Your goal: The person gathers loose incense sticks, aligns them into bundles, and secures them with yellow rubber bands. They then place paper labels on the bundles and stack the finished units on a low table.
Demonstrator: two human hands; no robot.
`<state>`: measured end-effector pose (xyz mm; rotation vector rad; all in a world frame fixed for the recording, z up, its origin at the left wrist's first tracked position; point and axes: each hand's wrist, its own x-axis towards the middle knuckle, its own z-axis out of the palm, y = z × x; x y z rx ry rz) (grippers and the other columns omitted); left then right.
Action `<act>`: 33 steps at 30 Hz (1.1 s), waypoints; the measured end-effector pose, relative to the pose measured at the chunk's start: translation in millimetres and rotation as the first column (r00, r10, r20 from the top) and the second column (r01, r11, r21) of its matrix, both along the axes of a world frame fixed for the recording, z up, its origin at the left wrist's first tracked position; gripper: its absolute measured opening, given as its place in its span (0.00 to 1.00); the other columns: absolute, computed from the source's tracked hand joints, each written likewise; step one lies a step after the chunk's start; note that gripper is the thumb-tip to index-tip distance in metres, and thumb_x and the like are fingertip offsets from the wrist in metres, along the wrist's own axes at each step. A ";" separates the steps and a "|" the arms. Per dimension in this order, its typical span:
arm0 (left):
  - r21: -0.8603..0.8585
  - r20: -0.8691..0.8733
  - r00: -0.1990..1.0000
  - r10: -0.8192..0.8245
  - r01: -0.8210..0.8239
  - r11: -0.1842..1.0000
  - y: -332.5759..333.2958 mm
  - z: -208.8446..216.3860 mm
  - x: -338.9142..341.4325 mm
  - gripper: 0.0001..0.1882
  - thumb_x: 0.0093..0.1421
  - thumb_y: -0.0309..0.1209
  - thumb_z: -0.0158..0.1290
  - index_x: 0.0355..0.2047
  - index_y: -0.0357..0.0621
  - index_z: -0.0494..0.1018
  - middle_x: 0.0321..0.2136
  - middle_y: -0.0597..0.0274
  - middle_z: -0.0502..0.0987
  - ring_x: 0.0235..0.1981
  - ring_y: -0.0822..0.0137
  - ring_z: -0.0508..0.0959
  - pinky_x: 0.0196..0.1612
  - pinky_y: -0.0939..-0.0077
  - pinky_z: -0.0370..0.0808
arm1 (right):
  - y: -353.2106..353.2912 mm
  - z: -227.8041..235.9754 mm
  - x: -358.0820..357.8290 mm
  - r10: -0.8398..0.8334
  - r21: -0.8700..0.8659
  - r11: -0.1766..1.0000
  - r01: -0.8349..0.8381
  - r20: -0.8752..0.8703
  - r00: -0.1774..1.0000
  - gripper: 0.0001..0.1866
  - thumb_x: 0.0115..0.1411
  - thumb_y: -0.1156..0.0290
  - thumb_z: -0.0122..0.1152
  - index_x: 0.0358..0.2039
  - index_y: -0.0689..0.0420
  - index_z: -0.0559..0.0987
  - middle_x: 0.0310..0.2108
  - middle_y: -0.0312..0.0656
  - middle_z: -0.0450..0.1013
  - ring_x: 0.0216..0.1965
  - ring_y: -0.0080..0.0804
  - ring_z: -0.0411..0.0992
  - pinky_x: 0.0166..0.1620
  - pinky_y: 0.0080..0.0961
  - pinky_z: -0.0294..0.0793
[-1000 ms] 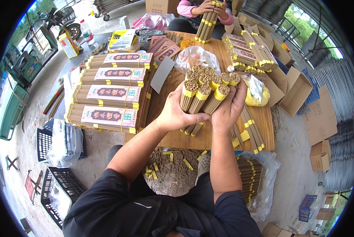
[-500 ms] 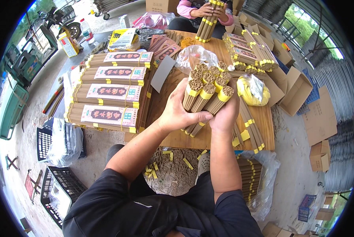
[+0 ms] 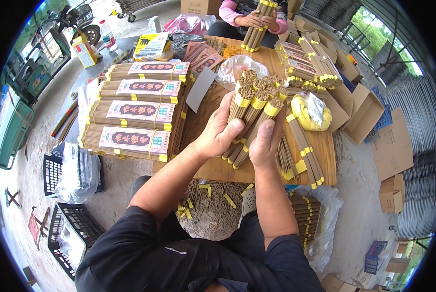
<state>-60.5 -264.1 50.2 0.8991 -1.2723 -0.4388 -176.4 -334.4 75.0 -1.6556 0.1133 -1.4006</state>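
Upright between my two hands is a cluster of incense stick bundles, brown sticks wrapped with yellow paper bands, their ends facing up. My left hand presses on its left side, thumb along the front. Gripping the right side is my right hand, its thumb upright against a front bundle. Most of my fingers are hidden behind the sticks. Left of my hands, labelled incense packs lie stacked in rows. Just right of the cluster, loose banded bundles rest on the wooden table.
Across the table a person's hands hold another incense cluster. A yellow coil in plastic and more packs sit to the right. A grey card and clear plastic bag lie ahead. Black crates stand lower left.
Both my hands have shifted their grip, and the cluster now leans with its tops a little higher and farther away. My thumbs have moved apart. The person opposite still holds their cluster.
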 end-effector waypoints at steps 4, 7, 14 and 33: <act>0.070 -0.048 0.998 0.042 -0.039 0.997 2.6 -2.3 -2.7 0.43 0.65 0.45 0.58 0.69 0.34 0.51 0.59 0.46 0.71 0.60 0.55 0.72 0.64 0.62 0.66 | -1.5 9.1 -3.4 0.098 0.052 0.994 -0.096 -0.034 0.995 0.43 0.70 0.45 0.54 0.70 0.66 0.53 0.62 0.49 0.64 0.62 0.40 0.64 0.65 0.38 0.61; 0.081 -0.118 0.992 -0.053 0.063 0.995 2.9 5.2 -3.0 0.45 0.57 0.41 0.68 0.67 0.36 0.57 0.57 0.52 0.73 0.58 0.61 0.73 0.63 0.64 0.67 | -3.0 11.2 -5.9 0.191 0.127 0.974 -0.188 -0.008 0.982 0.44 0.65 0.48 0.63 0.69 0.65 0.56 0.61 0.48 0.66 0.61 0.37 0.66 0.64 0.37 0.63; 0.244 -0.331 0.934 -0.133 0.221 0.944 7.6 23.8 -1.2 0.43 0.44 0.34 0.77 0.59 0.38 0.69 0.53 0.61 0.77 0.53 0.70 0.75 0.60 0.70 0.71 | -4.7 12.0 -4.4 0.220 0.178 0.957 -0.230 0.072 0.973 0.45 0.57 0.60 0.75 0.67 0.64 0.60 0.57 0.45 0.70 0.57 0.33 0.71 0.61 0.33 0.69; 0.042 -0.076 0.997 -0.022 0.025 0.999 -1.7 -8.3 3.7 0.60 0.46 0.67 0.67 0.64 0.32 0.59 0.50 0.52 0.77 0.53 0.60 0.78 0.57 0.65 0.73 | -1.2 21.5 -10.8 0.265 0.184 0.947 -0.263 0.016 0.964 0.43 0.48 0.54 0.83 0.56 0.65 0.69 0.48 0.42 0.77 0.47 0.28 0.77 0.52 0.27 0.77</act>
